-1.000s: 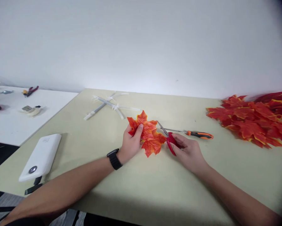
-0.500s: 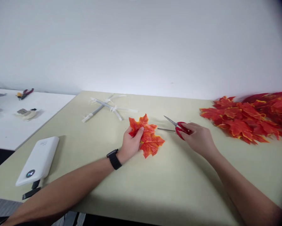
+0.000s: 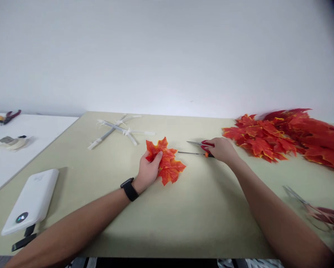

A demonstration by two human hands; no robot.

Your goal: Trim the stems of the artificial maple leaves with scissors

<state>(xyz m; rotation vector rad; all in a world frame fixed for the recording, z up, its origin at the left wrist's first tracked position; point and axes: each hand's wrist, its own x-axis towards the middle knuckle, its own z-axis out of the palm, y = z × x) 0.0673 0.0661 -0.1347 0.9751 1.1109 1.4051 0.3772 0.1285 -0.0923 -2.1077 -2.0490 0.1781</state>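
My left hand is closed around red-orange artificial maple leaves, thumb pressed on top, and holds them over the middle of the table. To the right, my right hand grips a pair of scissors by their red handles, low at the tabletop. The scissors' blades point left. Just below them lies a screwdriver with a thin shaft and an orange and black handle, partly covered by my right hand.
A heap of red leaves lies at the back right. Crossed grey rods with white ties lie back left. A white power bank is at left. Blurred scissors show at lower right. Pliers rest on the white table.
My right hand has lowered the scissors toward the table beside the screwdriver. My left hand keeps the leaves. The view has shifted right, and another pair of scissors now shows at lower right.
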